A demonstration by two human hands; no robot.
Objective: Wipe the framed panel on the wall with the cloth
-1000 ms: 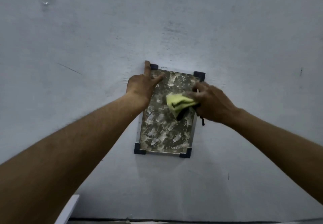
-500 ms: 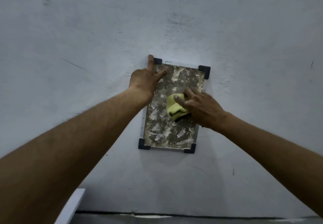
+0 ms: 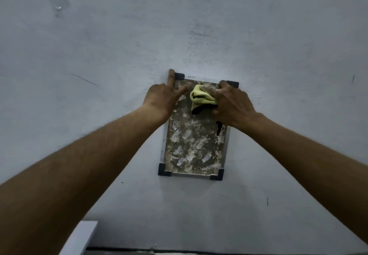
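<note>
A small framed panel hangs on the pale wall, its surface blotched grey and white, with black corner caps and a thin metal frame. My left hand rests flat against its upper left corner, index finger pointing up along the frame edge. My right hand presses a bunched yellow-green cloth against the top part of the panel, near the upper right corner. A dark edge of the cloth hangs below the fold.
The wall around the panel is bare plaster with scuffs and small marks. A white board edge sticks up at the bottom left. A dark seam runs along the wall's base.
My right hand has slid the cloth upward from the panel's middle to its top. The left hand stays at the upper left corner.
</note>
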